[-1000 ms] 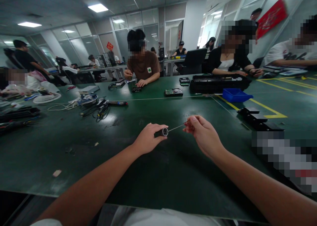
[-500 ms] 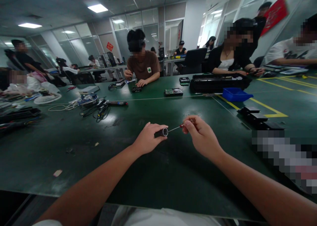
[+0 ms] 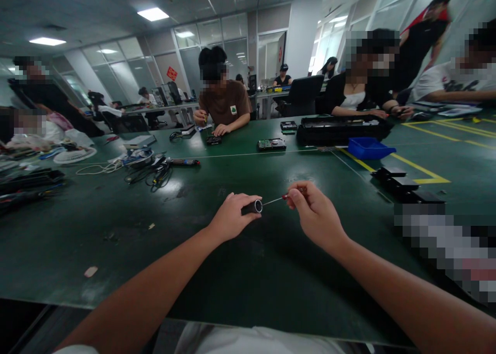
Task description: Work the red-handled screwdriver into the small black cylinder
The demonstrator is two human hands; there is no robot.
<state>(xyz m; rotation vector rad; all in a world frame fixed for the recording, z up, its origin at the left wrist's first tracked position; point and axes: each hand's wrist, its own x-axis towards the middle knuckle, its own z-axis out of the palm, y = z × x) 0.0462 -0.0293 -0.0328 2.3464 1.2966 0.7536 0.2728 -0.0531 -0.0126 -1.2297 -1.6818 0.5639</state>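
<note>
My left hand [image 3: 232,214] is closed around a short black cylinder [image 3: 250,208], with its round, silver-rimmed end facing right. In my right hand [image 3: 310,206] a thin screwdriver [image 3: 273,201] is pinched by its reddish handle. The metal shaft points left, and its tip is at the rimmed end of the cylinder; I cannot tell whether it goes inside. Both hands are above the green table [image 3: 240,287]. Most of the cylinder's body is hidden by my left fingers.
Cables [image 3: 153,173] and a white fan grille [image 3: 73,155] lie at left. Ahead are hard drives [image 3: 272,144], a long black housing [image 3: 343,132] and a blue bin [image 3: 370,148]. Black blocks [image 3: 403,181] lie at right. Across the table a person [image 3: 227,101] handles a small part.
My hands and the two things in them are almost still. In the background, a person at left and another at far right have moved.
</note>
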